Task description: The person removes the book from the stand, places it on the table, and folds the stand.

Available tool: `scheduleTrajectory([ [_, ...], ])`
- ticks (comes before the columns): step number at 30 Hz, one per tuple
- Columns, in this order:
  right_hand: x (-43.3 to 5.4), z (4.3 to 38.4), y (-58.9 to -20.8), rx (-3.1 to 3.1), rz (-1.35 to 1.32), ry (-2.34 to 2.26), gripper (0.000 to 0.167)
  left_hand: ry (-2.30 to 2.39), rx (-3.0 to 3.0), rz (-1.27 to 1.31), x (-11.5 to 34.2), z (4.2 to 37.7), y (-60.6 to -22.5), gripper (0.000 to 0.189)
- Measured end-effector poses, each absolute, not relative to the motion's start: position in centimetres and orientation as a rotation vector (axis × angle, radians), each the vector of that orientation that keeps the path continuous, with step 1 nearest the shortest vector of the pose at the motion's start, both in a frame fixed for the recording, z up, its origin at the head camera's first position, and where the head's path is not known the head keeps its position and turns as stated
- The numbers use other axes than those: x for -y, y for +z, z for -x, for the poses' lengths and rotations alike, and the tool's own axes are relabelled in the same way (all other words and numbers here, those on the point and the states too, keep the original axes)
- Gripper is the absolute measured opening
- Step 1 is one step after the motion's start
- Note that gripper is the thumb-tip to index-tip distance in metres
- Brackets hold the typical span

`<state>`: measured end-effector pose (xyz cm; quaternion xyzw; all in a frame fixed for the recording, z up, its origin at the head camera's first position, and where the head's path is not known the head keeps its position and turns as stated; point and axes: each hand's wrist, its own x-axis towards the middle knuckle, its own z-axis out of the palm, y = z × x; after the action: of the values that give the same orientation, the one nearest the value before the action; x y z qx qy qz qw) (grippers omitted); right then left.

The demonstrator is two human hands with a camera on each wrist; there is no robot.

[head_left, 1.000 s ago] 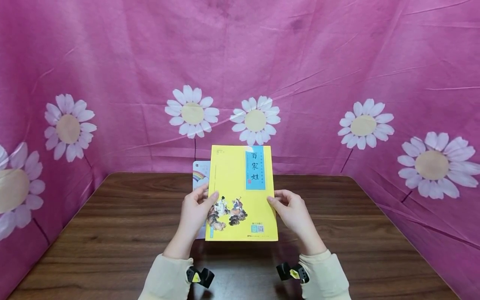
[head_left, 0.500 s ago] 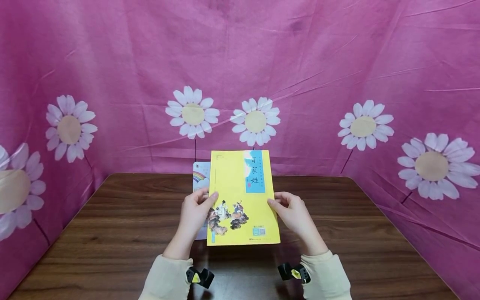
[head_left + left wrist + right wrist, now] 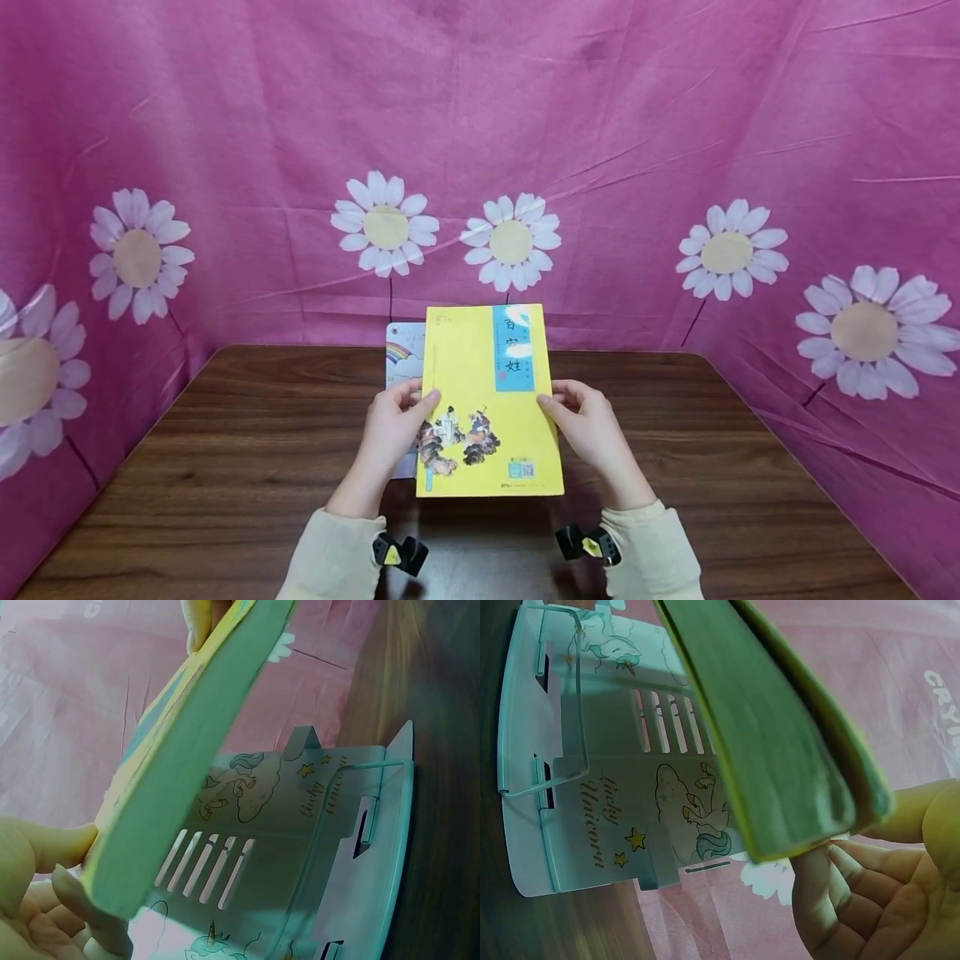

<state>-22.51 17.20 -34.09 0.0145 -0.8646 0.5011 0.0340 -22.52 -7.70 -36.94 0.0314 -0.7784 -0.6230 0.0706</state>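
A yellow book [image 3: 472, 358] with a blue title strip is held up above the table, cover facing me. My left hand [image 3: 386, 429] pinches its left edge, thumb on the cover and fingers behind. On the opposite edge, my right hand [image 3: 596, 429] grips the same way. Behind the book is a pale book stand [image 3: 403, 371], mostly hidden in the head view; a rainbow shows on its visible strip. Both wrist views show unicorn drawings, slots and a wire bar on the stand [image 3: 322, 817]. In the right wrist view, the book's page edges [image 3: 772, 742] hang above the stand.
Under everything lies a dark wood-grain table [image 3: 262, 467]. A pink cloth [image 3: 480, 100] printed with large white daisies hangs around its back and sides. Each cuff carries a small black wrist device [image 3: 401, 554].
The book has come down a little and slightly to the right in the head view. Both hands keep their hold and have barely moved. The book stand stays put.
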Motion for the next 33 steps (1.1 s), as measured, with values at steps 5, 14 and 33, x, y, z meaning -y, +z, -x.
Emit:
scheduleTrajectory([
  [5,-17.20,22.47,-34.03,2.632,-0.036,1.526,0.033,-1.826,2.376,-0.049,7.60,22.42,-36.90,0.032],
  [14,-17.30,22.56,-34.16,2.664,-0.045,1.511,0.034,-1.833,2.407,-0.048,7.61,22.42,-37.26,0.047],
  [33,-17.41,22.63,-34.70,2.745,-0.048,1.419,0.032,-1.795,2.523,0.002,7.78,22.48,-37.65,0.035],
])
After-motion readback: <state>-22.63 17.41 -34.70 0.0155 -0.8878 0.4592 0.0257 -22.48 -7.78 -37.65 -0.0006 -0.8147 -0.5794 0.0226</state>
